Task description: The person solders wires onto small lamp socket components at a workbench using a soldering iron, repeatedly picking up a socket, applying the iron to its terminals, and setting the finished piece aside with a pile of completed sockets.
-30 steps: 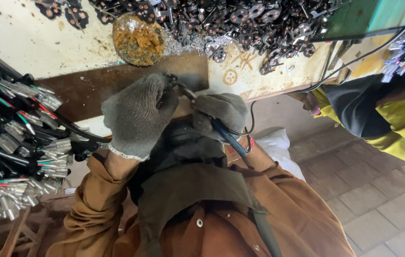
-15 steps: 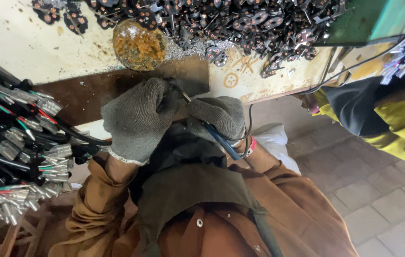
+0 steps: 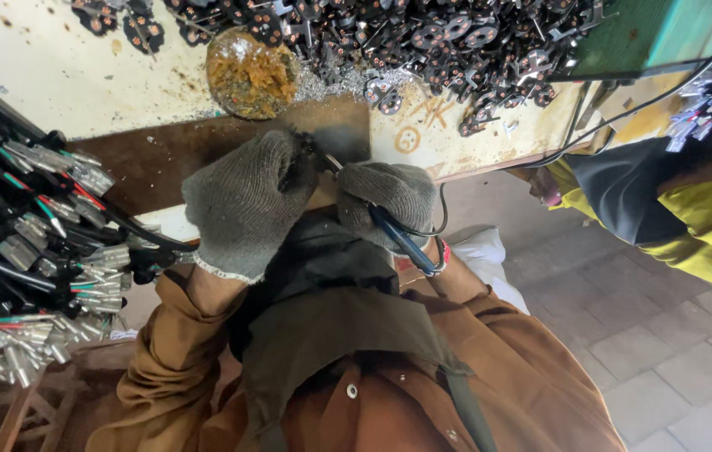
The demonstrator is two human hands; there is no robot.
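Since the earlier pictures both gloved hands have moved very little; they stay pressed together at the counter edge, and the blue handle has kept nearly the same slant. The left hand [image 3: 249, 205], in a grey knit glove, is curled with a narrow grip around a small dark part at its fingertips, but the part is mostly hidden, so I cannot tell what it is. The right hand [image 3: 389, 201], in the same kind of glove, has its grip closed on a tool with a blue handle [image 3: 399, 241]; the tip points up and left to where the two hands meet, and a thin black cord [image 3: 438, 219] loops from the handle. Both hands are over a dark brown board [image 3: 155, 159] that lies on the pale counter [image 3: 71, 75]. Just behind the board stands a round dish of rusty orange paste [image 3: 251, 74]. Further back is a big pile of small black metal pieces [image 3: 456, 42]. On the left, a bundle of black cables with silver ends [image 3: 29, 243] lies near the left hand. On the right, another person's yellow sleeve [image 3: 707, 226] is well apart from the hands.
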